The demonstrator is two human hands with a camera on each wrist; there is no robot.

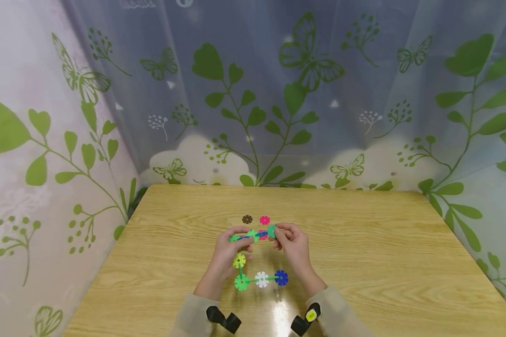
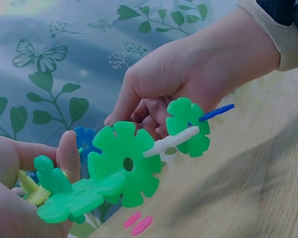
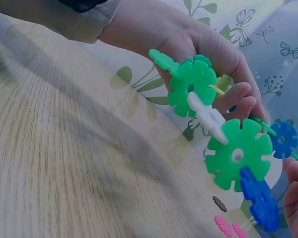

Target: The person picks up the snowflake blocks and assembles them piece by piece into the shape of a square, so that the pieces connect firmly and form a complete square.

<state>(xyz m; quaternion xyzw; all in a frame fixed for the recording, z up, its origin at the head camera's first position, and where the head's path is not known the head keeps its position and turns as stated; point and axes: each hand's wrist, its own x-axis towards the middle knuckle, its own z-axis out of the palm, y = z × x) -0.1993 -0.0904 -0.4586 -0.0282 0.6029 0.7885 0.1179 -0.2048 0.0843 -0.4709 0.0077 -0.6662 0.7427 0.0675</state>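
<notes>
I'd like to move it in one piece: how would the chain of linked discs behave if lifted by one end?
The chain is probably light, its discs looking thin. It seems fairly stiff: the end with the blue disc juts out without visibly drooping. It might come apart, as the discs appear merely slotted together.

Head view: mod. bright, w/ wide-angle stretch nr edges; white glare on table (image 1: 362,248) at btm ctr, soft shadows nearby; backdrop (image 1: 257,37) dim up top, paler at L. Wrist views — hazier, cooler, w/ long soft shadows across table; L wrist's top L corner washed out.
</notes>
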